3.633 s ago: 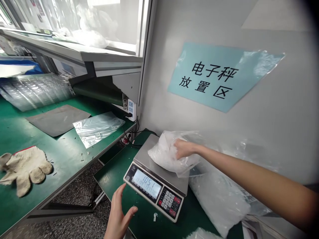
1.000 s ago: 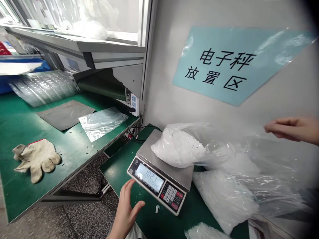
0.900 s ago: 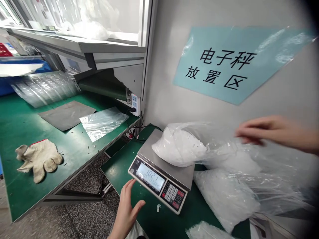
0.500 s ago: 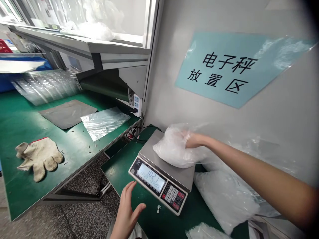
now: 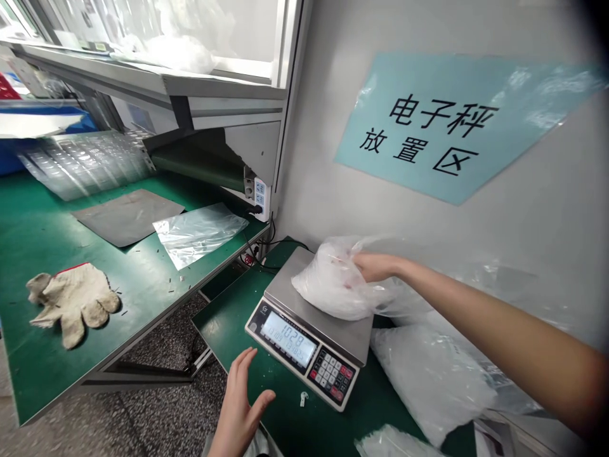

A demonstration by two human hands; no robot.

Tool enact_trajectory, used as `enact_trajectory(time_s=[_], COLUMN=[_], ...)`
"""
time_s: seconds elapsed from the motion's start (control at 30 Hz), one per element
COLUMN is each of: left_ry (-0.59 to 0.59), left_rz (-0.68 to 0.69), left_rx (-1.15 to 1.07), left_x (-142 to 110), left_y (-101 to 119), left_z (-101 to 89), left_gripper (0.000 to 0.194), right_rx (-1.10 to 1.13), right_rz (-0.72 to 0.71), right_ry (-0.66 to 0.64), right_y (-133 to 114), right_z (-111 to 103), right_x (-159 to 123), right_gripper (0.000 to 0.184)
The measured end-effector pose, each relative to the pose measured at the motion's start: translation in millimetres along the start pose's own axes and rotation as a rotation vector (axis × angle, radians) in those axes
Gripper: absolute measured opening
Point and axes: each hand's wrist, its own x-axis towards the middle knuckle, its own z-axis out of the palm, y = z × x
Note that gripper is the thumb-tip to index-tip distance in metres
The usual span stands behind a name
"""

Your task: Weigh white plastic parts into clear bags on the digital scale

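Note:
A clear plastic bag (image 5: 323,285) full of small whitish pieces rests on the metal pan of a digital scale (image 5: 285,279). Into the bag's mouth reaches my right hand (image 5: 373,266), its fingers mostly veiled by the film, so their grip is unclear. The lit display (image 5: 288,339) seems to read 1028, above smaller digits. My left hand (image 5: 242,397) is open, thumb and fingers apart, just in front of the scale's near left corner and holding nothing. A small white plastic piece (image 5: 304,398) lies on the green table before the scale.
More filled plastic bags (image 5: 432,374) lie right of the scale. On the left bench are a work glove (image 5: 76,301), a grey sheet (image 5: 128,216) and a flat clear bag (image 5: 200,231). A power strip (image 5: 259,197) with cables hangs behind; a gap separates the two tables.
The display has gone from about 1021 to 1028. My right hand has shifted slightly within the bag's mouth, while my left hand stays nearly in place.

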Motion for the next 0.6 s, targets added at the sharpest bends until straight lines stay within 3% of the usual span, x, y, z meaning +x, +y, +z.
enact_trajectory(time_s=[0.13, 0.3, 0.6], left_ry=[-0.021, -0.034, -0.097], left_rz=[0.02, 0.043, 0.033], left_rx=[-0.009, -0.005, -0.046], left_x=[2, 6, 10], left_y=[3, 8, 19], left_z=[2.7, 5.3, 16.5], left_gripper=[0.053, 0.052, 0.053], right_rx=[-0.007, 0.004, 0.141], right_rz=[0.066, 0.156, 0.156], right_ry=[-0.062, 0.063, 0.194], right_y=[5, 5, -22], right_z=[-3, -19, -29], right_x=[-4, -25, -69], right_gripper=[0.013, 0.016, 0.018])
